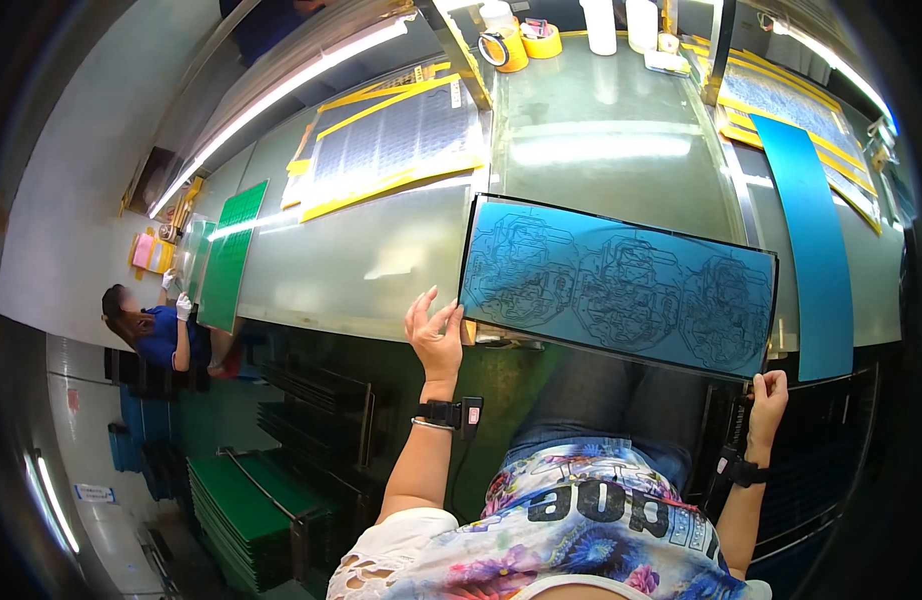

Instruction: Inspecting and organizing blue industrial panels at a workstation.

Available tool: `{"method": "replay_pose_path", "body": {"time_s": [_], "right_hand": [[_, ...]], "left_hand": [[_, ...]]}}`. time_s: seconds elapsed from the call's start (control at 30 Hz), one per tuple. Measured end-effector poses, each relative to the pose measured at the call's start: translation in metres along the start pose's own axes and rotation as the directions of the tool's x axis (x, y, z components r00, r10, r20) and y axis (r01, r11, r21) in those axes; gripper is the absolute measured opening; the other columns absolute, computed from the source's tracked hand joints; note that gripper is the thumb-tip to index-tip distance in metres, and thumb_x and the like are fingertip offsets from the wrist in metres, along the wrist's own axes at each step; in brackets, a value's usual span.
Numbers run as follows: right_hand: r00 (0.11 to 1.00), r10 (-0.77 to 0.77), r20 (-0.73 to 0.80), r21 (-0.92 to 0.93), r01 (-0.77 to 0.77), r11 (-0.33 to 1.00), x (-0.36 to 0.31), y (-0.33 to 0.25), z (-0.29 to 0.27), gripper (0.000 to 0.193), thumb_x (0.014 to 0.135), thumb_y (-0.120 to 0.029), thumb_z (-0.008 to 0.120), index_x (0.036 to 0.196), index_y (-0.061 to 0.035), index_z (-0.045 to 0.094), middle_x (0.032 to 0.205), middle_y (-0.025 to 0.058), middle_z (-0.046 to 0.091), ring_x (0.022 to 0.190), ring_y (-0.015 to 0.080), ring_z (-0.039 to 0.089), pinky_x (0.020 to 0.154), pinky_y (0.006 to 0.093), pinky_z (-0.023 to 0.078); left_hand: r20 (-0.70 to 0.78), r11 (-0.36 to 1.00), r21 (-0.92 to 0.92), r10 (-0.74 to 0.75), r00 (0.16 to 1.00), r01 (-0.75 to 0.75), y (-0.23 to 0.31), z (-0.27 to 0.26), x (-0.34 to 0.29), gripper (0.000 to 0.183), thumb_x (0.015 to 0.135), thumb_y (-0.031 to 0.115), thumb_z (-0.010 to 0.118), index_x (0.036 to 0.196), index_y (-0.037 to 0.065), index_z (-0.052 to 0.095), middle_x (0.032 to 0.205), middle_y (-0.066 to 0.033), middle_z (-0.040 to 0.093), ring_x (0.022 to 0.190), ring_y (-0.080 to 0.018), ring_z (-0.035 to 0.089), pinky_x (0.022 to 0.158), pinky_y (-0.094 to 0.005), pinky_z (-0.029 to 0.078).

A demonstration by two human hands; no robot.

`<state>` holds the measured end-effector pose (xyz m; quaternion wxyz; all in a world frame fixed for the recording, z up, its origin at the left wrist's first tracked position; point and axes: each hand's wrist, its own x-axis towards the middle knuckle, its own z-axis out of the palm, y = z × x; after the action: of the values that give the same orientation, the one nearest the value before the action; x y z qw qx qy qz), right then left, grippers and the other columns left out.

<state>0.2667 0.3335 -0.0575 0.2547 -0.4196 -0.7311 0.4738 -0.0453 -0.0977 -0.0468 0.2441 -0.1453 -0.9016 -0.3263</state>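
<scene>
A long blue panel (621, 285) with dark circuit-like tracery in three clusters and a black border slants over the near edge of the table. At its lower left corner, my left hand (437, 335) pinches the edge between thumb and forefinger, the other fingers raised. My right hand (769, 398) has its fingers closed on the lower right corner. A plain blue panel (806, 250) lies to the right.
Yellow-edged patterned sheets (401, 140) lie left; similar sheets (796, 110) lie right. Tape rolls (506, 48) and white bottles (599, 25) stand at the back. A green panel (233, 255) lies near a gloved co-worker (166, 330). Green panels (241, 510) are stacked in a low rack.
</scene>
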Motion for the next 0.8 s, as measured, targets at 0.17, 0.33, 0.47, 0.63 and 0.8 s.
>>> {"method": "replay_pose_path", "body": {"time_s": [0.17,0.33,0.47,0.63,0.8], "right_hand": [[0.998,0.005,0.063,-0.008,-0.004,1.0,0.01,0.004,0.0,0.01,0.087,-0.004,0.058,0.084,-0.005,0.048,0.072,-0.0018,0.043,0.065,0.0061,0.045,0.059,0.0212,0.041],[0.854,-0.492,0.17,-0.589,0.489,0.644,0.009,-0.054,0.007,0.058,0.076,-0.004,0.063,0.132,-0.0069,0.046,0.112,0.0154,0.053,0.107,0.0321,0.048,0.095,0.0417,0.035],[0.79,-0.381,0.48,-0.737,0.599,0.312,0.097,0.014,-0.022,0.049,0.091,-0.013,0.041,0.139,-0.0087,0.038,0.146,0.0158,0.031,0.134,0.0413,0.024,0.111,0.0465,0.018],[0.508,-0.531,0.678,-0.608,0.793,-0.019,0.146,-0.065,0.014,0.04,0.092,-0.025,0.049,0.121,0.0015,0.054,0.127,0.0185,0.053,0.113,0.0371,0.051,0.101,0.0447,0.036],[0.413,-0.59,0.693,-0.567,0.819,-0.093,0.208,-0.039,0.03,0.042,0.094,-0.028,0.048,0.121,0.003,0.053,0.127,0.0194,0.053,0.115,0.0353,0.051,0.101,0.0436,0.036]], "left_hand": [[0.077,0.996,0.091,-0.017,0.997,0.01,0.005,0.002,0.004,0.025,0.076,0.017,0.071,0.101,0.015,0.071,0.124,-0.0074,0.057,0.119,-0.0308,0.045,0.1,-0.0427,0.033],[0.211,0.915,0.265,0.253,0.944,-0.305,0.002,-0.016,0.014,0.043,0.081,0.004,0.052,0.122,0.015,0.06,0.136,-0.0164,0.046,0.131,-0.0388,0.033,0.106,-0.05,0.026],[0.361,0.966,0.071,0.206,0.909,-0.247,0.012,0.028,0.011,0.049,0.076,0.002,0.052,0.119,0.023,0.061,0.136,0.0006,0.05,0.136,-0.0312,0.03,0.104,-0.0629,0.021],[0.422,0.982,0.1,0.102,0.901,-0.158,0.005,0.017,0.002,0.051,0.078,0.006,0.055,0.125,0.026,0.056,0.141,0.0055,0.042,0.14,-0.0271,0.019,0.108,-0.0644,0.013],[0.441,0.967,0.135,0.138,0.887,-0.217,0.007,0.018,0.008,0.051,0.078,0.006,0.056,0.124,0.026,0.057,0.142,0.0055,0.041,0.14,-0.0262,0.019,0.108,-0.064,0.015]]}}
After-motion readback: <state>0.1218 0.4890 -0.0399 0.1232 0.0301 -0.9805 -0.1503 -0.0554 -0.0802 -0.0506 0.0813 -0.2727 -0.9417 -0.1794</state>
